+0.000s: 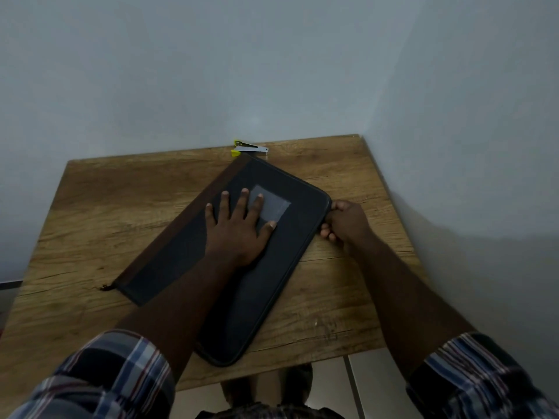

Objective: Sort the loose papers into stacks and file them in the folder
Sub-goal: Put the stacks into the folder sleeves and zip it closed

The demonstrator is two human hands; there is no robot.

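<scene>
A dark zippered folder [187,255] with a brown spine strip lies closed and slanted across the wooden table [96,201]. A clear label window [276,205] sits on its cover. My left hand [239,228] lies flat on the cover, fingers spread and straight, partly over that window. My right hand [343,220] is at the folder's right corner, its fingers curled and pinching the zipper edge there. No loose papers are visible.
A stapler [249,148] with yellow ends lies at the table's far edge against the wall. Grey walls meet behind and to the right of the table. Tiled floor and my feet [269,385] show below the near edge.
</scene>
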